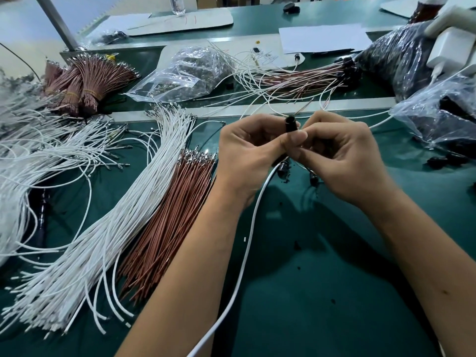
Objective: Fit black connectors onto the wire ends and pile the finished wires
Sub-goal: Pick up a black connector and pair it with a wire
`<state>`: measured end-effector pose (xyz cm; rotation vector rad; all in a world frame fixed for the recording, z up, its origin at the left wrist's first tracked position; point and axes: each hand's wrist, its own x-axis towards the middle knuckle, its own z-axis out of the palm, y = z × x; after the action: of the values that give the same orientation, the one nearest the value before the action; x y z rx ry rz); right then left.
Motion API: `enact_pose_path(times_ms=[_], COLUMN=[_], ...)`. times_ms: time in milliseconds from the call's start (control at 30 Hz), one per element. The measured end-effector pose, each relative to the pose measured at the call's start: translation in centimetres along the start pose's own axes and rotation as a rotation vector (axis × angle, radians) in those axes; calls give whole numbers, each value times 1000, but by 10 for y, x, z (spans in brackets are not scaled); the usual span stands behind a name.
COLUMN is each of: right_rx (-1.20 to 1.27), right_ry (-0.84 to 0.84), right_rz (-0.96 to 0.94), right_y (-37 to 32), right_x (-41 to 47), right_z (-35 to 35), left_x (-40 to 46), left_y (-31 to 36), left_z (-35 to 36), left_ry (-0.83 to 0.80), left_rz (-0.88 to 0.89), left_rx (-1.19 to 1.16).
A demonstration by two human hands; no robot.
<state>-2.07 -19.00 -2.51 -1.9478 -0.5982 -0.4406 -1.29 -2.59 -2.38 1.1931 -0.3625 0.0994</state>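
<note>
My left hand (pixel 251 150) pinches a black connector (pixel 290 124) upright between thumb and fingers. My right hand (pixel 342 153) meets it from the right, fingers curled, pinching thin wires at the connector; the wire ends there are hidden. Left of my hands lie a bundle of white wires (pixel 123 210) and a bundle of brown wires (pixel 170 220) with metal terminals. Beyond my hands, a pile of finished wires (pixel 304 78) with black connectors lies on the green table (pixel 322 279).
A thick white cable (pixel 247 240) runs between my forearms. Clear bags of parts (pixel 185 70) and bags of black connectors (pixel 401 55) stand at the back and right. Loose black connectors (pixel 448 161) lie at right. More tied brown wires (pixel 85 78) sit at back left.
</note>
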Motion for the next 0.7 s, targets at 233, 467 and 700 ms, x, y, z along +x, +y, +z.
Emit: enact_pose_path(times_ms=[233, 467, 700], right_rx=[66, 57, -232], right_ry=[-40, -23, -66], right_rz=[151, 450, 366], right_y=[1, 15, 17], right_x=[0, 5, 2], right_z=[0, -8, -7], left_x=[0, 5, 4], left_y=[-7, -6, -5], left_z=[4, -18, -17], left_ry=[83, 205, 188], left_rz=[-61, -303, -407], left_rx=[-15, 158, 164])
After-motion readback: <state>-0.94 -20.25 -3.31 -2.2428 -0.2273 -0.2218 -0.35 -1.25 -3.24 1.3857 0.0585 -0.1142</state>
